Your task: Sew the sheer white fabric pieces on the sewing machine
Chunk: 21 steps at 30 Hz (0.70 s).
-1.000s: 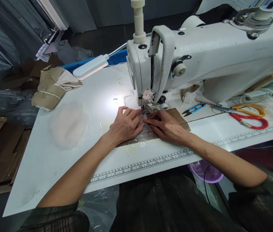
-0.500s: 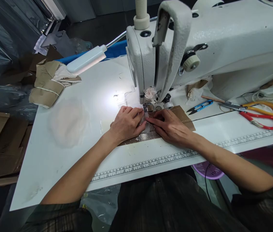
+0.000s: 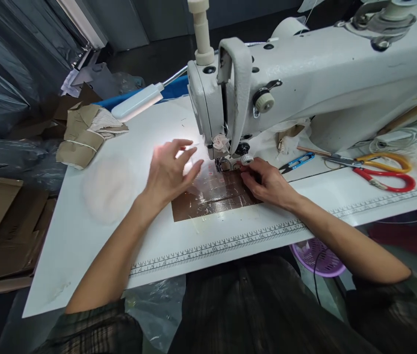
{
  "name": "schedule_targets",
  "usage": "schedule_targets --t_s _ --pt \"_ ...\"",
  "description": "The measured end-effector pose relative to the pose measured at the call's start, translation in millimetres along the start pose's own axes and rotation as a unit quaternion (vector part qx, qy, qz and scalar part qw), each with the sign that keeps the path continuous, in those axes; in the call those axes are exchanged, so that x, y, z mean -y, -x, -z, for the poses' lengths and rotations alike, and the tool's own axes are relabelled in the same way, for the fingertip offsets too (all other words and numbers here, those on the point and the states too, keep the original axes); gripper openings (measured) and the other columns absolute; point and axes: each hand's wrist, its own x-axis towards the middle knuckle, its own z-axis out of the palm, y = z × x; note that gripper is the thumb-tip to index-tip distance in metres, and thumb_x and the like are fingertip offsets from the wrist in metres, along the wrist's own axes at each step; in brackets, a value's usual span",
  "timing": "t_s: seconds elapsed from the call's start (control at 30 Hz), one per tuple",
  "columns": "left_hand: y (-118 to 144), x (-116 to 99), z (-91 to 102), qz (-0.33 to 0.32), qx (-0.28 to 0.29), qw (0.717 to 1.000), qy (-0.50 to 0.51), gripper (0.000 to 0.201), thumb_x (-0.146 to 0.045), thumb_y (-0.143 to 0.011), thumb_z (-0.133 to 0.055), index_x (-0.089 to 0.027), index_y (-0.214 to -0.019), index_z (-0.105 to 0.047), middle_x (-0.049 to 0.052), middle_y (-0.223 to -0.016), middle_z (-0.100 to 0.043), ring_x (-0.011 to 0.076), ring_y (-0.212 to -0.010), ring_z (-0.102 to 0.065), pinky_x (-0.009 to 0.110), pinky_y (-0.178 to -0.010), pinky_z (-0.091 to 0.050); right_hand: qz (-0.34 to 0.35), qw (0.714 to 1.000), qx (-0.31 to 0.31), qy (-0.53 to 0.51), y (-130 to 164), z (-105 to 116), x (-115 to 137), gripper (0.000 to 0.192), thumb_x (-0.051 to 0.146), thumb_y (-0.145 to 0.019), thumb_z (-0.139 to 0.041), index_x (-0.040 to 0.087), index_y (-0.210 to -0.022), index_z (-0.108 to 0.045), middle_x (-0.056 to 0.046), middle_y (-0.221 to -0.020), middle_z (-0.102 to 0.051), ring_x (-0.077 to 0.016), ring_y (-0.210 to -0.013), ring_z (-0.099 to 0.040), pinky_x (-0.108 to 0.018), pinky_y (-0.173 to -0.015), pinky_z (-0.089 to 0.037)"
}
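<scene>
My left hand (image 3: 166,172) is raised just left of the sewing machine's needle area, its fingers spread and nothing gripped. Below its fingertips a sheer whitish piece (image 3: 208,181) lies partly over a brown glossy sheet (image 3: 190,210) on the table. My right hand (image 3: 270,184) rests at the sheet's right end, thumb and forefinger drawn together close to the presser foot (image 3: 219,165). What those fingers pinch, if anything, is too small to make out. Over both stands the white sewing machine (image 3: 203,98), with a pale fabric rosette (image 3: 220,142) on its head.
Blue thread snips (image 3: 297,161) and scissors with red and orange handles (image 3: 385,184) lie to the right. A lit lamp (image 3: 138,102) and a tied cloth bundle (image 3: 83,140) are at the left back. A printed ruler (image 3: 201,253) runs along the front edge.
My left hand has lifted off the work and moved left, its fingers opening. My right hand has shifted slightly right, uncovering more of the brown sheet. The camera view has also shifted.
</scene>
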Motion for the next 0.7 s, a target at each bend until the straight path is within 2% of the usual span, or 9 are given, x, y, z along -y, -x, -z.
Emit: schedule_targets --t_s 0.1,0.2,0.33,0.47,0.57,0.7 --pt "-1 3 23.4 0.008 0.001 1.000 -0.009 0.020 -0.029 -0.093 -0.055 -0.022 -0.110 -0.062 0.011 -0.110 -0.067 0.0261 -0.092 -0.063 0.044 -0.075 -0.045 0.021 1.000 0.012 0.010 2 -2 -2 0.025 0.018 -0.089 -0.051 0.016 -0.109 -0.065 -0.007 -0.087 -0.064 -0.0170 -0.072 -0.056 -0.032 -0.069 -0.048" --pt "8 -7 31.4 -0.045 0.048 0.998 -0.007 0.019 -0.026 -0.093 -0.055 -0.020 -0.108 -0.063 0.011 -0.107 -0.069 0.0263 -0.090 -0.064 0.044 -0.075 -0.046 0.055 0.997 0.051 0.029 2 -2 -3 0.029 0.017 -0.090 -0.049 0.015 -0.114 -0.064 -0.009 -0.095 -0.065 -0.0192 -0.082 -0.060 -0.034 -0.077 -0.051" --pt "24 -23 19.3 -0.121 0.103 0.987 0.037 0.016 -0.021 -0.093 -0.053 -0.016 -0.101 -0.066 0.011 -0.104 -0.071 0.0236 -0.088 -0.065 0.041 -0.073 -0.048 0.104 0.985 0.131 0.052 -3 1 0 0.032 0.019 -0.093 -0.047 0.014 -0.118 -0.065 -0.011 -0.101 -0.063 -0.0218 -0.091 -0.060 -0.038 -0.085 -0.052" --pt "31 -30 4.9 -0.146 0.115 0.978 0.094 0.016 -0.019 -0.093 -0.053 -0.015 -0.101 -0.067 0.010 -0.102 -0.072 0.0209 -0.089 -0.066 0.038 -0.074 -0.050 0.157 0.969 0.182 0.058 -4 2 7 0.035 0.018 -0.092 -0.046 0.018 -0.120 -0.067 -0.011 -0.106 -0.060 -0.0225 -0.097 -0.058 -0.039 -0.088 -0.052" --pt "31 -33 -1.0 -0.162 0.118 0.972 0.126 0.017 -0.019 -0.092 -0.054 -0.014 -0.102 -0.067 0.010 -0.104 -0.072 0.0206 -0.092 -0.066 0.038 -0.076 -0.053 0.189 0.962 0.186 0.066 5 -2 8 0.037 0.016 -0.089 -0.047 0.022 -0.118 -0.070 -0.011 -0.106 -0.059 -0.0237 -0.100 -0.056 -0.041 -0.088 -0.051" --pt "32 -36 -6.1 -0.200 0.116 0.963 0.138 0.021 -0.019 -0.091 -0.053 -0.013 -0.104 -0.068 0.011 -0.102 -0.072 0.0218 -0.091 -0.067 0.039 -0.077 -0.056 0.198 0.966 0.153 0.062 17 -7 6 0.036 0.015 -0.088 -0.048 0.019 -0.114 -0.072 -0.013 -0.105 -0.059 -0.0250 -0.103 -0.054 -0.044 -0.091 -0.049"
